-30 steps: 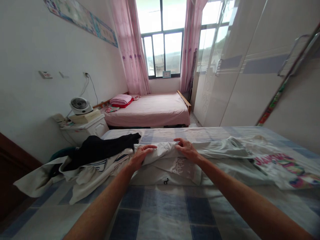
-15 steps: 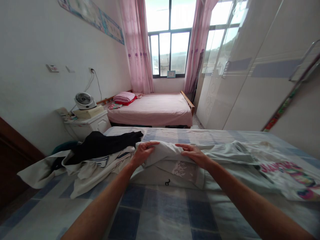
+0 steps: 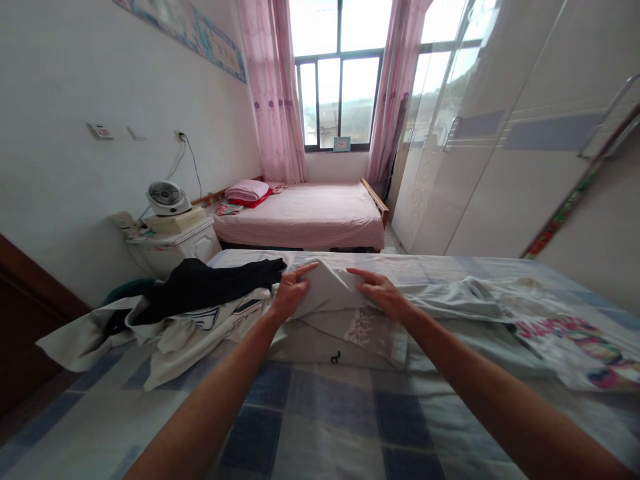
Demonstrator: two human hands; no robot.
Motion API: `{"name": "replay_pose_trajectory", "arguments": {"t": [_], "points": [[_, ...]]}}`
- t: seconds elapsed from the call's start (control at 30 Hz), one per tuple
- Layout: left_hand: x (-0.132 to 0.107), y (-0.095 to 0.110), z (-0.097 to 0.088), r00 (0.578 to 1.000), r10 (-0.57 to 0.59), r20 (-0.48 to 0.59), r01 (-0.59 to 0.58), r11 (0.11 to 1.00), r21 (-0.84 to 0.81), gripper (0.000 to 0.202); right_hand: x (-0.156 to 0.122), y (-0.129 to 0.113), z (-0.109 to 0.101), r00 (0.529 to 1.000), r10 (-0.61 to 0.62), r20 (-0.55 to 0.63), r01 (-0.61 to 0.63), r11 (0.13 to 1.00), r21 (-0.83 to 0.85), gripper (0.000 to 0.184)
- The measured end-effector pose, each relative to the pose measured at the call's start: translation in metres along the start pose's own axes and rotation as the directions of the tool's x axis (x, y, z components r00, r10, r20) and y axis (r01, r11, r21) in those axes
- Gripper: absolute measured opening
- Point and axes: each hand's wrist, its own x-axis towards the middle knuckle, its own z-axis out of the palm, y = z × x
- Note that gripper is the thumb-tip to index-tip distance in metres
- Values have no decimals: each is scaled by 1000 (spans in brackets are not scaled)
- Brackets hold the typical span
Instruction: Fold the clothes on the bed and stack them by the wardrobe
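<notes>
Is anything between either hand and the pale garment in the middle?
Nothing visible: the left hand and right hand are both at the pale garment. The black garment lies off to the left, not between.

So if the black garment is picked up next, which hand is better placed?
Likely the left hand: it is beside one end of the black garment, while the right hand is farther off, across the raised pale garment. Both are busy there, though.

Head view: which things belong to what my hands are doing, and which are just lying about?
In hand:
pale grey-white cloth garment
left hand and right hand, both on it

Apparently just lying about, untouched:
crumpled black cloth garment
white cloth garment with pink lettering
round-faced white fan
folded pink bedding
</notes>
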Motion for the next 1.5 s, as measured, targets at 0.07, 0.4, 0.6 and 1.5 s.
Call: {"name": "replay_pose_trajectory", "arguments": {"t": [0.07,0.4,0.6,1.5], "points": [[7,3,0,997,-3,-79,-7,993,-117,56,6,-9,-1,994,-74,-86,71,997,-31,53],[-30,4,-27,916,-317,247,356,925,-134,54,-38,-7,3,977,183,112,-204,955,216,56],[-32,5,-14,949,-277,148,301,938,-172,54,-30,-15,10,993,-50,-111,47,999,-27,49],[-62,6,-18,868,-405,287,425,905,-10,40,-71,8,0,958,242,-152,-246,969,-12,53]]}}
